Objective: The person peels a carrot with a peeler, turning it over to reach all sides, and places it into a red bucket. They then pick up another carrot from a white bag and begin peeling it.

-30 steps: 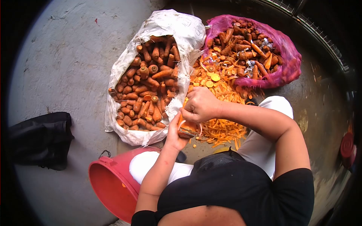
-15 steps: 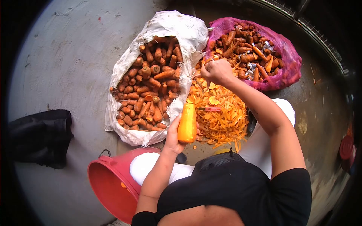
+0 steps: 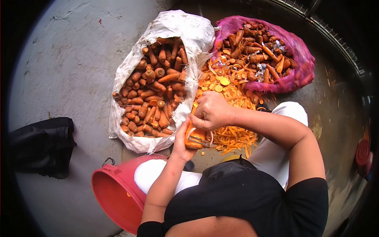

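My left hand (image 3: 181, 142) is wrapped round a partly peeled carrot (image 3: 194, 138), near the inner edge of the white sack (image 3: 126, 71). Closed on a peeler (image 3: 199, 141), my right hand (image 3: 213, 110) is just above the carrot, and the peeler's blade lies across its lower part. My right hand hides the carrot's upper part and most of the peeler's handle. Beyond and beside my hands spreads a heap of orange peelings and carrot slices (image 3: 239, 136). Unpeeled carrots (image 3: 148, 94) fill the open white sack.
A pink mesh sack (image 3: 304, 59) with carrots stands at the upper right. The red bucket (image 3: 118, 173) is tipped at the lower left, beside my leg. Black boots or cloth (image 3: 43, 146) lie at the far left, and a red object (image 3: 362, 154) at the far right.
My right hand has come down from above the peelings to the carrot, bringing the peeler onto it. The carrot's visible face now looks darker orange than the bright one before.
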`<state>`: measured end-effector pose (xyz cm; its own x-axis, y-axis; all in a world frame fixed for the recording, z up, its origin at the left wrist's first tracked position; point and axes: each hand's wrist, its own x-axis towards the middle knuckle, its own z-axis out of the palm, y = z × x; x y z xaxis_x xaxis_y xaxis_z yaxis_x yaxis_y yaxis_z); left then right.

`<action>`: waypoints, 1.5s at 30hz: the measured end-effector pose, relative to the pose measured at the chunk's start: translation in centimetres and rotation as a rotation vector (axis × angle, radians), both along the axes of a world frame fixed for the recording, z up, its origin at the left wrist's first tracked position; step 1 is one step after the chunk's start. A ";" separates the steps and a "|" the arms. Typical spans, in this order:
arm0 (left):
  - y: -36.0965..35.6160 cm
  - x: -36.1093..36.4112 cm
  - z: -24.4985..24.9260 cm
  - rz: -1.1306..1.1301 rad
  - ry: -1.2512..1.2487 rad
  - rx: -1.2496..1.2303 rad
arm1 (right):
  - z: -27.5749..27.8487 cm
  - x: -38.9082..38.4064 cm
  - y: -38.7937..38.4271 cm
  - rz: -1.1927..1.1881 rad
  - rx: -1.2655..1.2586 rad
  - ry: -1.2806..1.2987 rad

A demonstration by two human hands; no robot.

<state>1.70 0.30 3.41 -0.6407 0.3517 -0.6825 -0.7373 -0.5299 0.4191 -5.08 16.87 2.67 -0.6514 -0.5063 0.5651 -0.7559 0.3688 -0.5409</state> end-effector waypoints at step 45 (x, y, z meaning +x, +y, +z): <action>-2.5 2.1 -0.8 -0.003 0.079 0.047 | -0.2 -3.3 1.3 -0.361 0.189 -0.311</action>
<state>3.78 -2.17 2.61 -0.6907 0.3836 -0.6131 -0.7045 -0.5482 0.4507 -8.38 18.17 2.43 -0.9264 -0.2925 0.2370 -0.3761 0.6900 -0.6184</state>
